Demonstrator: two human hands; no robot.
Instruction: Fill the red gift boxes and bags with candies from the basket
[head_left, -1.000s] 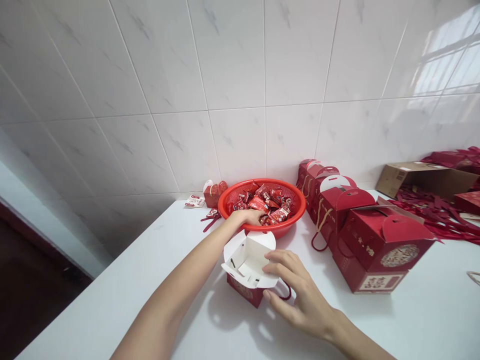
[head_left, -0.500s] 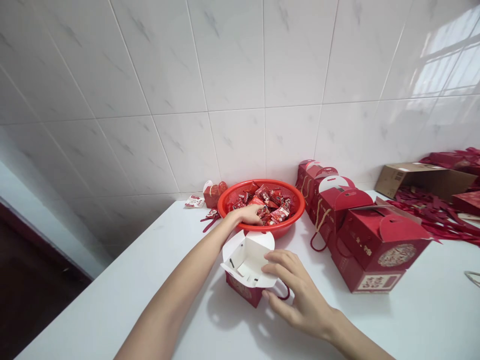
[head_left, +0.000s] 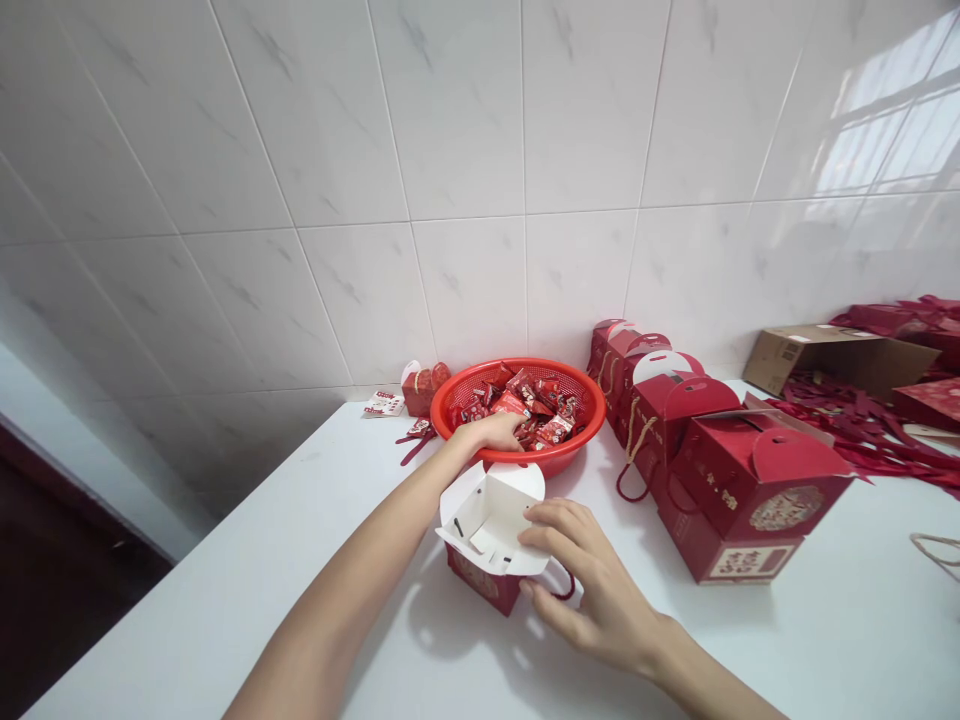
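Note:
My left hand (head_left: 499, 431) reaches into a red plastic basket (head_left: 592, 425) among small red-wrapped packets (head_left: 555, 430); its fingertips are hidden among them, so a grip cannot be made out. In front of the basket stands a small red box (head_left: 480, 582) with its white flaps (head_left: 457, 490) spread open. A white piece and small dark marks show inside. My right hand (head_left: 581, 580) is at the box's right side, fingers apart, with its fingertips by the right flap and its thumb near the red cord handle.
Closed red boxes (head_left: 750, 480) stand in a row on the right. Behind them lie a cardboard box (head_left: 780, 362) and dark red ribbons (head_left: 847, 430). A small red box (head_left: 420, 393) and a printed card (head_left: 382, 404) are left of the basket. A tiled wall rises behind.
The view has shifted slightly. My left hand remains in the basket, its fingers a little deeper among the packets; my right hand stays by the open box.

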